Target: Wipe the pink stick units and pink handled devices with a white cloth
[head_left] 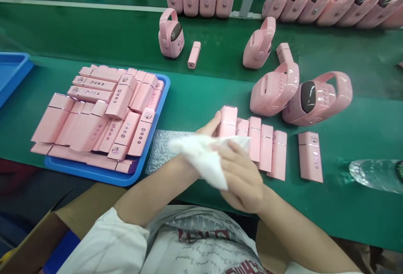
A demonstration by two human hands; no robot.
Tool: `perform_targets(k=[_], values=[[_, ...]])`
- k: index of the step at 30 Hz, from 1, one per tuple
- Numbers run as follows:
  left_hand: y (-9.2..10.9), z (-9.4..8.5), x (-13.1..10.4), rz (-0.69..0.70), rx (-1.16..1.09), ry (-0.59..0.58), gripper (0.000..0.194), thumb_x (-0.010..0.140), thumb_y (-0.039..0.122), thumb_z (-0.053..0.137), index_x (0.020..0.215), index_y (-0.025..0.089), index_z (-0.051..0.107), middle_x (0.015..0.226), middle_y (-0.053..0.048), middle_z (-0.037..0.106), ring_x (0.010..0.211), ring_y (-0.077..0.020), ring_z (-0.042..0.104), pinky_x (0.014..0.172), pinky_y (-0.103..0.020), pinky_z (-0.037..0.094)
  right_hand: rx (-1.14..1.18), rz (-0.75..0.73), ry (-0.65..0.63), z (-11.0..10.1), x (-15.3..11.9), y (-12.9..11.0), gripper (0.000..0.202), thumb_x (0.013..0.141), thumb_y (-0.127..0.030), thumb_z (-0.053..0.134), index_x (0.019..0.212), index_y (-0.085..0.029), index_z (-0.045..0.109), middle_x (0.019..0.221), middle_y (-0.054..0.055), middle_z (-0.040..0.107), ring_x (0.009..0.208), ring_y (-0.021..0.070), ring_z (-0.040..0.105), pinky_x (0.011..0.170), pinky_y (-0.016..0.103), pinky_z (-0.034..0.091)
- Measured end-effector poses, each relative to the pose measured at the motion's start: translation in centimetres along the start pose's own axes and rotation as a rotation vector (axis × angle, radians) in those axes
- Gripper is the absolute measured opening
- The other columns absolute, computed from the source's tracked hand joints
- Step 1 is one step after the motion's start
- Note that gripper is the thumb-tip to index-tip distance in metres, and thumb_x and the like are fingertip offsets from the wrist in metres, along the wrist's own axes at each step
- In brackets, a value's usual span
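Note:
My left hand (209, 127) is closed around the side of a pink square-sided stick (228, 119) with a silver band near its top. A white wiping cloth (206, 156), partly blurred, is in my right hand (242, 177), which crosses in front of the left. The cloth hides the lower part of that stick and most of my left fingers. Several similar pink sticks (266, 148) lie side by side just right of the hands. One more stick (311, 156), showing a column of small round icons, lies apart farther right. Beneath my left forearm is a sheet of bubble wrap (163, 150).
A blue tray (163, 97) on the left is heaped with pink sticks. Pink handled speakers (273, 89) stand ahead, with more in rows at the back. A clear plastic bottle (374, 175) lies at the right. Another blue tray (15, 70) is at the far left.

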State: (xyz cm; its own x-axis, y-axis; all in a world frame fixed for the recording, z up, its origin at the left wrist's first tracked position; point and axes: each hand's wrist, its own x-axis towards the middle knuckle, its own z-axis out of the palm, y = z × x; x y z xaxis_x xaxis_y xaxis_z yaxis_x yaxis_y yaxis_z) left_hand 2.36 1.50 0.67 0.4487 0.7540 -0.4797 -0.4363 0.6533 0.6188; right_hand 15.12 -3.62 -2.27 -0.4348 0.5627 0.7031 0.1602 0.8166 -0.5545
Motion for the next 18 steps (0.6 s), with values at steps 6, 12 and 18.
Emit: perform_targets(k=[6,12,18], values=[[-0.1,0.9,-0.4,-0.196,-0.252,-0.042,0.052,0.096,0.05,0.03,0.098,0.013,0.066,0.075,-0.007,0.067,0.07,-0.0162,0.064,0.066,-0.028,0.053,-0.236,-0.061,0.092,-1.3,0.8,1.7,0.03,0.083,-0.013,0.053,0.109,-0.019,0.065,0.11,0.01,0.07,0.121,0.0255,0.056,0.106,0.047,0.042],[0.1,1.1,-1.0,-0.195,-0.257,-0.209,0.064,0.084,0.07,0.039,0.1,0.012,0.063,0.076,-0.009,0.064,0.07,-0.0186,0.062,0.059,-0.028,0.052,-0.178,-0.061,0.1,-1.6,0.5,1.8,0.022,0.083,-0.019,0.054,0.094,-0.025,0.072,0.099,0.003,0.073,0.106,0.0233,0.065,0.098,0.046,0.05],[-0.1,1.1,-1.3,-0.153,-0.186,-0.235,0.046,0.086,0.057,0.052,0.082,0.012,0.06,0.068,-0.002,0.055,0.049,-0.0069,0.048,0.04,-0.018,0.038,0.071,0.589,0.769,-2.2,0.8,2.2,0.02,0.087,-0.031,0.055,0.093,-0.022,0.072,0.094,0.004,0.071,0.096,0.0234,0.067,0.094,0.04,0.051]])
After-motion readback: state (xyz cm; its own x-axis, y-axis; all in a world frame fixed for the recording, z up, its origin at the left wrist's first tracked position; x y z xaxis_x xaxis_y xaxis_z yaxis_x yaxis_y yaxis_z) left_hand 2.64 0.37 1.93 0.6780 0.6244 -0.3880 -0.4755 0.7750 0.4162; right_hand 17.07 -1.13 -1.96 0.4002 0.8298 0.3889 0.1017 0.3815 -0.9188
